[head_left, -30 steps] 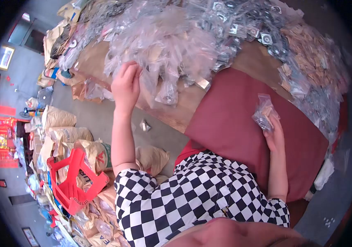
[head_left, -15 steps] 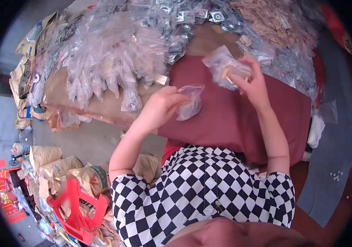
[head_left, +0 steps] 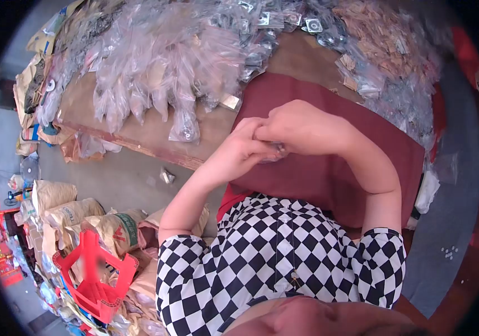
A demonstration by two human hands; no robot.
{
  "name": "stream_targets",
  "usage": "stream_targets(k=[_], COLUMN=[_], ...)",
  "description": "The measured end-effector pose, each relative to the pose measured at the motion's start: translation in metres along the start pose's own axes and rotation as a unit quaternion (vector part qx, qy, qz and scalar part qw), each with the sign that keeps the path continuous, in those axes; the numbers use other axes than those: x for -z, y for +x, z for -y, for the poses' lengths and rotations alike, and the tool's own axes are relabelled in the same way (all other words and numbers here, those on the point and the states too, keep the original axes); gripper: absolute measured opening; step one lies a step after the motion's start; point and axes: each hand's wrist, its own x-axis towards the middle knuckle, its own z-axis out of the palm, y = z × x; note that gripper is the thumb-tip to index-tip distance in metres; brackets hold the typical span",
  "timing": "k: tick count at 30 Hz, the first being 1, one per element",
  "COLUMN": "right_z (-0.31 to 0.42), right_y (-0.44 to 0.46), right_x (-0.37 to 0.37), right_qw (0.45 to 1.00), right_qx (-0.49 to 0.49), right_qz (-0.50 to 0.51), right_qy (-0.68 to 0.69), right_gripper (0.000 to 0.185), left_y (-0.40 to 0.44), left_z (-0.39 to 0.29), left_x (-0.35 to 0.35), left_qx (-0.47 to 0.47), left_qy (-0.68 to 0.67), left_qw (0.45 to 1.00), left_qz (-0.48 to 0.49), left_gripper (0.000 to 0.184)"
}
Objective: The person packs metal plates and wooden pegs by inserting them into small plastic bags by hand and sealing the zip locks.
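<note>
Over the smooth dark red sheet [head_left: 334, 173] spread across the near part of the brown tabletop [head_left: 301, 56], the two bare hands meet fingertip to fingertip. The left hand [head_left: 240, 150] is partly closed, its thumb and fingers pinching a small clear plastic bag [head_left: 276, 154], which shows just below the fingertips. The right hand [head_left: 298, 130] arches in from the other side with its fingers bent down against the left ones; whether it grasps anything cannot be told, since its back covers the fingertips. Most of the bag is hidden too, and its contents are hard to make out.

Beyond the hands, a heap of filmy clear plastic bags [head_left: 155, 73] blurs together, as does a mound of small tan pieces [head_left: 390, 39], cut short by the dark rim of the view. One clear bag with a round metal part [head_left: 185, 131] lies near the table's edge.

On the floor at left, behind an upturned red plastic stool [head_left: 91, 280], a brown paper sack [head_left: 119, 232] bears a red V-like mark and a green patch; the lettering on the neighbouring sack [head_left: 74, 213] is too small to read surely.
</note>
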Motion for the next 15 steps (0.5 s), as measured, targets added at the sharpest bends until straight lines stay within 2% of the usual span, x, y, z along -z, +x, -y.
stream_targets(k=[2, 3, 4, 6, 7, 10, 12, 14, 15], right_z=[-0.008, -0.019, -0.021, -0.024, -0.028, -0.017, 0.001, 0.000, 0.002], right_y=[-0.003, -0.005, -0.007, -0.012, -0.014, -0.003, 0.003, 0.001, -0.005], right_x=[0.012, -0.001, -0.008, -0.016, -0.020, -0.039, -0.037, -0.033, -0.018], right_qw=[0.989, 0.970, 0.971, 0.908, 0.919, 0.973, 0.991, 0.995, 0.994], right_qx=[0.030, 0.068, 0.072, -0.051, -0.079, -0.047, -0.057, -0.043, -0.023], right_qz=[0.004, -0.086, -0.078, -0.202, -0.188, -0.202, -0.122, -0.086, -0.088], right_qy=[0.145, 0.216, 0.216, 0.362, 0.338, 0.099, -0.005, -0.007, 0.062], right_gripper=[0.024, 0.030, 0.030, 0.029, 0.021, 0.015, 0.015, 0.020, 0.026], left_y=[-0.001, -0.001, -0.002, -0.002, -0.002, 0.000, 0.000, -0.001, -0.001], left_z=[-0.005, -0.009, -0.011, -0.009, -0.008, -0.004, -0.002, -0.002, -0.004], left_x=[0.005, 0.011, 0.015, 0.018, 0.019, 0.018, 0.018, 0.018, 0.020], left_qx=[-0.005, 0.003, 0.011, -0.002, -0.018, -0.018, -0.001, 0.015, -0.004], left_qy=[0.000, 0.012, 0.024, 0.027, 0.031, 0.042, 0.016, -0.008, 0.002], left_qw=[1.000, 1.000, 0.999, 0.999, 0.998, 0.999, 1.000, 1.000, 1.000], left_qz=[-0.002, -0.017, -0.034, -0.045, -0.044, -0.025, -0.010, 0.007, 0.001], left_gripper=[0.017, 0.018, 0.018, 0.019, 0.019, 0.019, 0.022, 0.024, 0.020])
